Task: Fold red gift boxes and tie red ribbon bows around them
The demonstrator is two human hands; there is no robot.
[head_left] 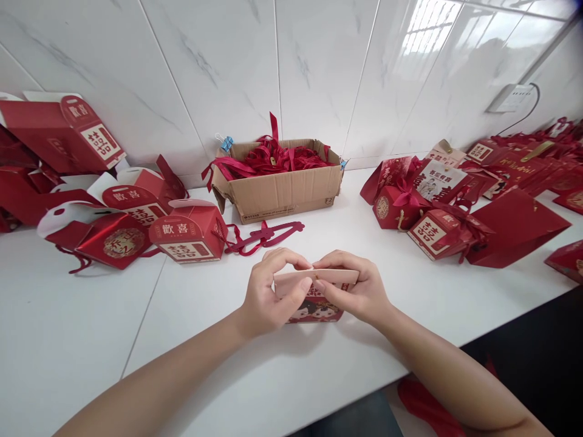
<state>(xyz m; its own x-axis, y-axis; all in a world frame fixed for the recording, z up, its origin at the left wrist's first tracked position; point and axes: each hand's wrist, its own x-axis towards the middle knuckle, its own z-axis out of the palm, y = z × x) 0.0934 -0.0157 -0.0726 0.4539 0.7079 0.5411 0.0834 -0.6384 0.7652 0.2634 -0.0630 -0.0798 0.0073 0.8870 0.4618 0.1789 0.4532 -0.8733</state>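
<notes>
While tiles [237,67] gleam, hands [268,294] overhang tabletop [195,328].

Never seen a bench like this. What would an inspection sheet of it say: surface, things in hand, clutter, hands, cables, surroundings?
Surface: white tabletop, a seam at left.
Things in hand: small box with cartoon faces, pale top edge.
Clutter: red boxes at left and right; carton of ribbons; loose ribbon before it.
Hands: left and right both hold the small box's top.
Cables: dark cord by the wall fitting; lower end unclear.
Surroundings: tiled wall, window reflections.
</notes>
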